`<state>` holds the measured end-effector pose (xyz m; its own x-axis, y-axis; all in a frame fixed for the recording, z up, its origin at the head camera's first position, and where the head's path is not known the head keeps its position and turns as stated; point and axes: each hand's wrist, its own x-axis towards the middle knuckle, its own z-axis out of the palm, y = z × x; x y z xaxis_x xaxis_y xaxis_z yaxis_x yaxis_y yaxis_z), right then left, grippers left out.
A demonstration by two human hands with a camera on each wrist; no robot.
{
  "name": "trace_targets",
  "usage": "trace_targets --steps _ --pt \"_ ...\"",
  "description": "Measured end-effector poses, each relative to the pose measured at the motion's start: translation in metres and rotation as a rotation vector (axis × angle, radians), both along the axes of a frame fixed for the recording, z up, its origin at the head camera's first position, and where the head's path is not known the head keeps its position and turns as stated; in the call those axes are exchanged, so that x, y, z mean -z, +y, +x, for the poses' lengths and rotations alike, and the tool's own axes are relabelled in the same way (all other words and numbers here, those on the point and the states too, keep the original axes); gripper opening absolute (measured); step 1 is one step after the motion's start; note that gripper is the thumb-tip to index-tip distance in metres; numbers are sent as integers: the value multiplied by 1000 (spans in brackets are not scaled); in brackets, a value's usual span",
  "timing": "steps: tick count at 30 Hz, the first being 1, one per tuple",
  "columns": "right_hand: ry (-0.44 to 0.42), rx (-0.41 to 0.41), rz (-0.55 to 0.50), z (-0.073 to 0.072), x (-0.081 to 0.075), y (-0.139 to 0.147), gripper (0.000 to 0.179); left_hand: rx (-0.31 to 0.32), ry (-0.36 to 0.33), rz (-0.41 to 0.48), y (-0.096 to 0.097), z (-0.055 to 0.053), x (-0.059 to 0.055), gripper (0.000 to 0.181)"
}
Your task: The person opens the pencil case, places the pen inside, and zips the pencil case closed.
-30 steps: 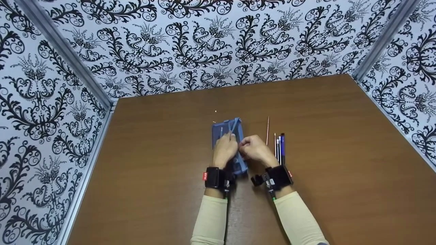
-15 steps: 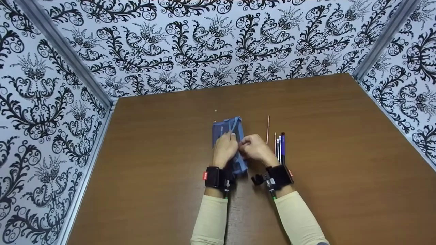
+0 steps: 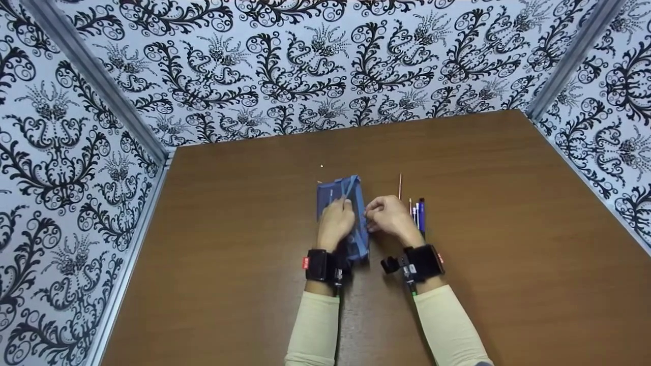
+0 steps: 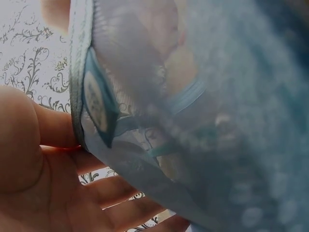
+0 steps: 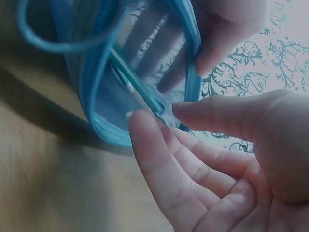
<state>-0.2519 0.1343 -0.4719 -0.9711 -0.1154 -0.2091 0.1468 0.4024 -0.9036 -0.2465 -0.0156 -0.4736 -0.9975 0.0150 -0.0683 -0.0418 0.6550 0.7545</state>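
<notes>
White walls with black scrollwork (image 3: 285, 66) enclose a brown wood-grain table (image 3: 229, 229). From the head camera, a see-through blue fabric pouch with lighter blue edging (image 3: 359, 236) is near the table's middle, partly covered by the left hand (image 3: 337, 221). Just beside its right edge is the right hand (image 3: 390, 216), fingers bent towards the thumb. Beyond that hand lie a slim reddish-brown pencil (image 3: 400, 184) and a thick blue pen (image 3: 421, 216), with slim white-tipped sticks (image 3: 414, 210) between them, all partly hidden by the right hand or wrist.

The left-wrist camera shows the left hand grasping the pouch's rim, its fingers behind the fabric. Only here does a folded blue tab with a pale patch (image 4: 99, 99) show clearly.

The right-wrist camera alone looks into the gaping mouth: a slender green pencil (image 5: 137, 79) lies inside, its near end by the right hand, whose thumb and forefinger stand apart, apparently gripping nothing. A round blue loop (image 5: 65, 47) hangs outside.

The step seems to be handling pencils at the opening; whether inward or outward, one frame cannot tell. The next move probably calls for keeping the mouth spread and a light fingertip pinch.
</notes>
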Motion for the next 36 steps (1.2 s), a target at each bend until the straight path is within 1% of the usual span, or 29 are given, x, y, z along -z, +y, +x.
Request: trace_targets --steps 3,6,14,20,26,33,36 --pt "42 44 30 -1 -1 5 12 0 2 9 0 0 0 49" --pt "73 86 91 -2 -2 11 12 -3 9 18 -1 0 0 48" --pt "118 171 232 -2 0 24 12 3 16 9 0 2 -2 49" --pt "166 212 303 -2 4 26 10 0 23 12 0 2 -3 50" --pt "165 254 344 -3 7 26 11 -5 7 32 -1 4 -4 51" --pt "200 275 433 -4 8 27 11 1 15 20 -1 3 -3 50" --pt "215 290 443 -5 9 28 12 7 13 18 0 2 -4 50"
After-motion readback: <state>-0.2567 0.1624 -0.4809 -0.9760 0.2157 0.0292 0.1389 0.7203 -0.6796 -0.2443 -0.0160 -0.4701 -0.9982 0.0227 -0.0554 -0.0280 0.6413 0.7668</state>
